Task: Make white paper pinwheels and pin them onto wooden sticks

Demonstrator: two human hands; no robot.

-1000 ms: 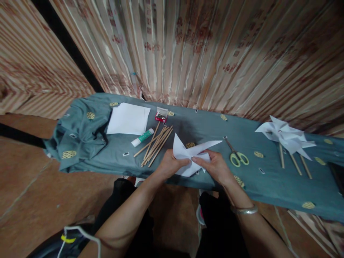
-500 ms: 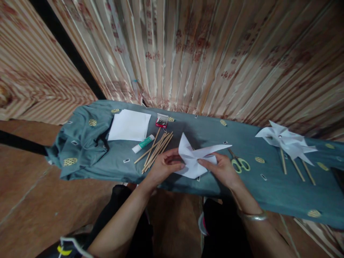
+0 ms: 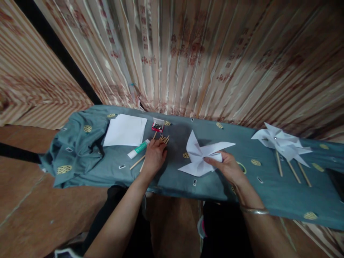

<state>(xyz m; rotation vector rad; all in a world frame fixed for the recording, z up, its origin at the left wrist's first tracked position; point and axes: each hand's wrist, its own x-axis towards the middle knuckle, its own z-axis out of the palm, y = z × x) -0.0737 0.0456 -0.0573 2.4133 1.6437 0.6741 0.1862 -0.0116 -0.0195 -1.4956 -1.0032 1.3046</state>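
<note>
My right hand (image 3: 225, 166) is closed on a white paper pinwheel (image 3: 197, 157), its thumb pressed near the centre, where a small pin head shows. The folded blades fan out toward the left and the back. My left hand (image 3: 156, 154) lies over the bundle of thin wooden sticks (image 3: 137, 162), its fingers curled onto them. The fingertips are hidden, so which stick they grip does not show. Beside that hand is a green and white glue stick (image 3: 138, 149). Just behind it stands a small open red box of metal pins (image 3: 158, 125).
A stack of white paper sheets (image 3: 125, 130) lies at the left on the blue-green cloth (image 3: 177, 182). Scissors (image 3: 242, 167) are partly covered by my right hand. Several pinwheels on sticks (image 3: 285, 141) rest at the right, near a dark object (image 3: 335, 182) at the edge.
My left hand has let go of the pinwheel and moved left onto the wooden sticks. My right hand alone now holds the pinwheel, and a pin head shows at its centre.
</note>
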